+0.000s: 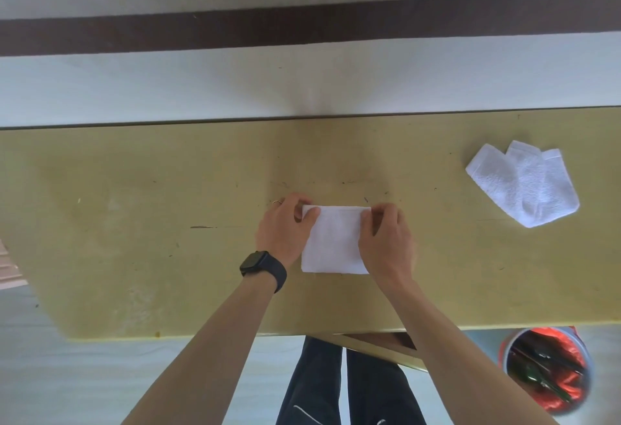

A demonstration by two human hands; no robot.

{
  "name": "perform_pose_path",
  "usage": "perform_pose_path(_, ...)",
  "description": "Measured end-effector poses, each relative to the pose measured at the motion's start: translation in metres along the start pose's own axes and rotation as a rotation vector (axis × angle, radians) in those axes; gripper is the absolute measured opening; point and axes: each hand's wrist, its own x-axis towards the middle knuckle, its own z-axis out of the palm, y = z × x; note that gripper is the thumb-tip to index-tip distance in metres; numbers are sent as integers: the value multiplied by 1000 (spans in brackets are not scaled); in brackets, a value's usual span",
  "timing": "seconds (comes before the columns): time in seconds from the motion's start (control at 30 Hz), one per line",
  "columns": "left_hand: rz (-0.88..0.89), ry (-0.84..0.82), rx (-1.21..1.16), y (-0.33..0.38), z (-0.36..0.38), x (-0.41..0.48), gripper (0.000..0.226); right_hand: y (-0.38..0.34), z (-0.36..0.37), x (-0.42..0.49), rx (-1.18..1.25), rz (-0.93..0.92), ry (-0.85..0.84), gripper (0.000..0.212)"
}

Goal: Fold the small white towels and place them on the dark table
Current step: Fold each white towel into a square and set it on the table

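Pinching the two far corners of a folded white towel (336,243), the left hand (284,228) and the right hand (386,236) each close thumb and fingers on the cloth, which lies flat near the middle of the table (134,222). The folding step seems almost finished; the next move probably needs the edges pressed even, then the towel set aside. I count one towel in the hands and one white heap (524,185) far to the right, showing three corner tips; how many towels are in it I cannot tell.
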Motion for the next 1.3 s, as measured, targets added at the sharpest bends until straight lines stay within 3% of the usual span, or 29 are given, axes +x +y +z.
perform_pose_path(0.17,-141,47,95,-2,3,-24,53,5,-7,-12,-37,79,13,33)
perform_pose_path(0.27,-209,23,107,6,9,-32,52,2,-5,-17,-67,119,-29,40)
perform_pose_path(0.43,-310,-28,115,29,15,-21,45,-19,-8,-8,69,282,-118,27)
perform_pose_path(0.6,-310,-86,-125,34,7,-22,22,-25,-18,-1,377,397,-245,31)
perform_pose_path(0.73,-370,-136,-309,27,-9,-29,39,-23,-32,-9,434,320,-292,17)
perform_pose_path(0.83,-390,-213,-404,27,-22,-34,38,-31,-51,-19,459,215,-317,11)
perform_pose_path(0.97,-241,-279,-544,44,-53,-49,9,-48,-94,-33,424,0,-335,9)
perform_pose_path(1.13,61,-119,-494,74,-108,-85,17,-68,-160,-54,349,-224,-263,19)
perform_pose_path(1.3,333,37,-229,111,-177,-135,14,-98,-220,-92,308,-441,-200,20)
